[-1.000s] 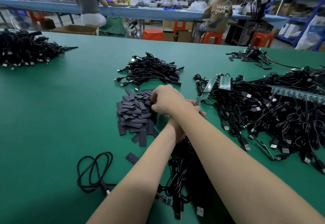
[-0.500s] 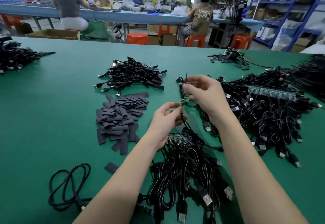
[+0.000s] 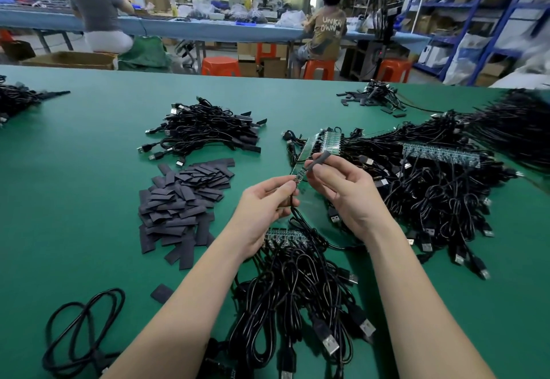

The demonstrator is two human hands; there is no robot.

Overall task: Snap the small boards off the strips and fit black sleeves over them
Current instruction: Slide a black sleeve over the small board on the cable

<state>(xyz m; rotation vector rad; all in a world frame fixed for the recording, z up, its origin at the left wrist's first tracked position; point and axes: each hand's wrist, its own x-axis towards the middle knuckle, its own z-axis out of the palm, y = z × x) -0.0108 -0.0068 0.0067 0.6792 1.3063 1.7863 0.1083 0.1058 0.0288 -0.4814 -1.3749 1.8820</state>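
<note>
1. Left hand (image 3: 262, 209) raised above the green table (image 3: 74, 200), thumb and forefinger pinched on the lower end of a small board (image 3: 299, 175) with a black cable (image 3: 293, 209) hanging from it.
2. Right hand (image 3: 342, 188) just beside it, fingers curled, pinching a black sleeve (image 3: 318, 160) that tilts up and to the right. The sleeve's lower end sits at the board's upper tip; whether it overlaps the board I cannot tell.
3. Below the hands: a strip of boards (image 3: 285, 235) lying on a bundle of cables with USB plugs (image 3: 297, 304), partly hidden by the left wrist.
4. Left of the hands: a loose pile of flat black sleeves (image 3: 181, 200); one stray sleeve (image 3: 161, 293) lies apart, nearer the camera.
5. Beyond that pile: a heap of cables with sleeves fitted (image 3: 205, 131).
6. Right side: a large tangle of cables (image 3: 431, 194) with two more strips on it, one (image 3: 326, 143) behind the hands, one (image 3: 440, 154) farther right.
7. Near left corner: a single looped cable (image 3: 83, 331).
8. Background: people seated on orange stools (image 3: 220, 66) at a long bench.
</note>
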